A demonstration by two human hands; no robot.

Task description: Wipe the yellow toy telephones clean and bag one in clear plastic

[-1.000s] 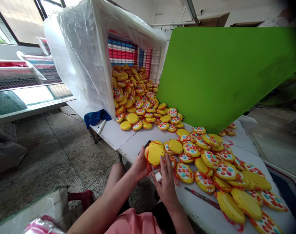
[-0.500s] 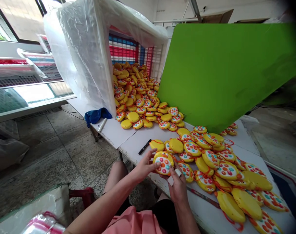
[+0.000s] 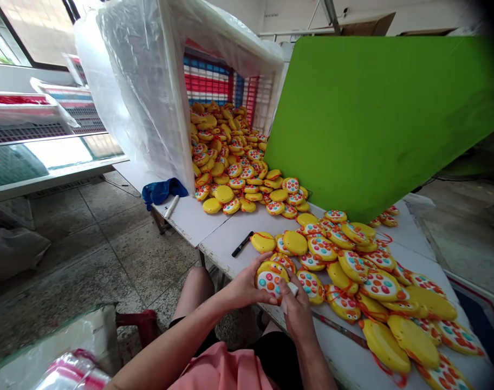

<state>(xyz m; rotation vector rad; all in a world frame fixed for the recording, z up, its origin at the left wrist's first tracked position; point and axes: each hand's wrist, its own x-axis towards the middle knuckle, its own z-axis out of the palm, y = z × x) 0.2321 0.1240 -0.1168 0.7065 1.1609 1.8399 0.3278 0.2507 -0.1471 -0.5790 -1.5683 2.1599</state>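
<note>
My left hand [image 3: 245, 287] grips a yellow toy phone [image 3: 270, 280] with coloured round buttons, face up, just over the near edge of the white table [image 3: 231, 233]. Pressed against the toy's right side is a small white block [image 3: 292, 290], pinched in my right hand [image 3: 299, 314]. More yellow toy phones [image 3: 352, 265] with orange cords lie in a spread to the right. A black marker [image 3: 242, 244] lies on the table just beyond my left hand.
A big heap of the same toys [image 3: 231, 157] spills from a crate draped in clear plastic sheet [image 3: 141, 92]. A green board [image 3: 372, 119] leans at the back right. A blue cloth [image 3: 161, 190] and a white tube [image 3: 171, 206] lie left. A long tool [image 3: 338, 329] lies near the table edge.
The toy was turned from its plain yellow back to its button face and brought lower, towards me. My right hand moved the white block up against it.
</note>
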